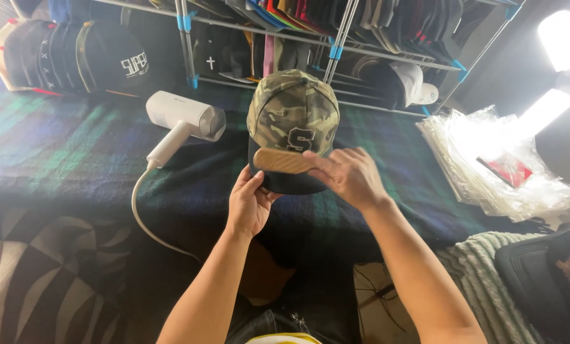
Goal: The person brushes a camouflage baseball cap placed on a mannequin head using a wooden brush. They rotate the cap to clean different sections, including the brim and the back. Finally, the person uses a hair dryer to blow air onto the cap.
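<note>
A camouflage cap (292, 111) with a dark brim sits in the middle of the view, over a dark blue-and-green plaid blanket (62, 153) that covers the surface below. The left hand (249, 202) is clenched on the brim's near left edge, thumb on top and fingers underneath, holding the cap up. The right hand (349, 175) comes in from the right with its grip closed on a wooden block (285, 160) with a ridged face, fingers laid along its right end; the block lies crosswise against the front of the cap, just above the brim and touching it. To the left of the cap, lying on the blanket, is a white handheld steamer (184, 121) whose white cord (146, 220) curls down toward the person. Behind it all runs a metal rack (336, 44) packed with many caps, and a row of dark caps (75, 60) lies at the far left. At the right, a stack of clear plastic bags (489, 159) lies well apart from the hands, with bright lights above it.
</note>
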